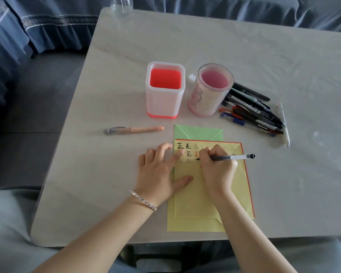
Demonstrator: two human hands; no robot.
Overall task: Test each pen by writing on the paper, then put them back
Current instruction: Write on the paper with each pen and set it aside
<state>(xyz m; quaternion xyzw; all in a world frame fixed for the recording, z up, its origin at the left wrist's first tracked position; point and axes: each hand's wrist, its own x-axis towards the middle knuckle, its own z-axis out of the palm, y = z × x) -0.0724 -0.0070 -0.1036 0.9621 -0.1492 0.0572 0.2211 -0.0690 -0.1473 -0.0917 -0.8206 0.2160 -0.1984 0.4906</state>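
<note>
My right hand (218, 170) grips a clear pen with a black end (236, 157), its tip on the yellow paper (201, 198) in the third row of written characters. My left hand (159, 170) rests flat on the paper's left edge, fingers spread. A square white holder with a red inside (164, 91) and a round pink holder (211, 91) stand behind the paper, both with no pens in them. Several pens lie in a pile (252, 113) to the right of the round holder. An orange pen (133, 130) lies alone to the left.
A green sheet (197, 132) and a red sheet edge (248, 174) show from under the yellow paper. A white pen (283, 123) lies at the pile's right side. A clear bottle (121, 5) stands at the table's far edge. A blue sofa lies beyond the grey table (244, 56).
</note>
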